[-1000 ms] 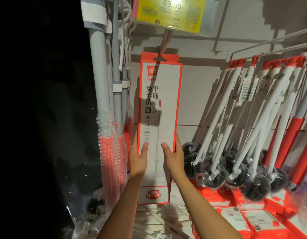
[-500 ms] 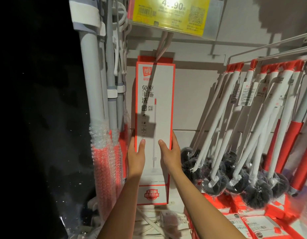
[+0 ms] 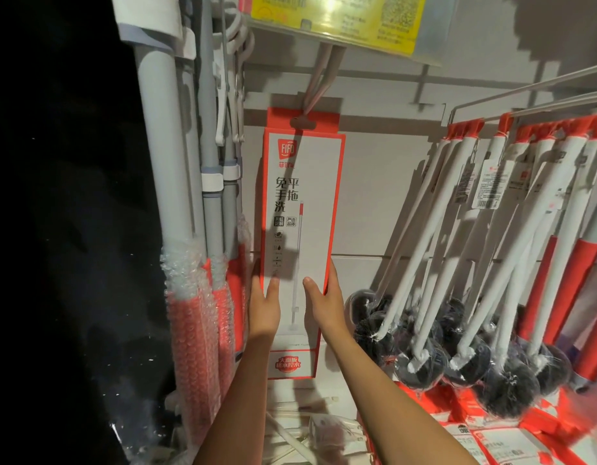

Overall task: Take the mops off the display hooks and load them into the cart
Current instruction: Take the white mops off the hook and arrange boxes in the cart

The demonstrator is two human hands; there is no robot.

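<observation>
Dim store aisle, white display wall. Both hands grip the boxed mop [image 3: 299, 236]: left hand [image 3: 264, 308] on its 9 o'clock edge, right hand [image 3: 325, 305] on its 3 o'clock edge. Box hangs on its display hook [image 3: 319, 82], price tag [image 3: 337, 20] at 12 o'clock.

Both forearms bare to frame edge, left hand [image 3: 264, 310] & right hand [image 3: 325, 308] ungloved, no sleeves/jewellery.

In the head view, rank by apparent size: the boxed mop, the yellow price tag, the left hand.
1. boxed mop, the tallest by far.
2. yellow price tag, cut off by the frame's top, so rank is unsure.
3. left hand, smallest, though nearer the camera.
</observation>
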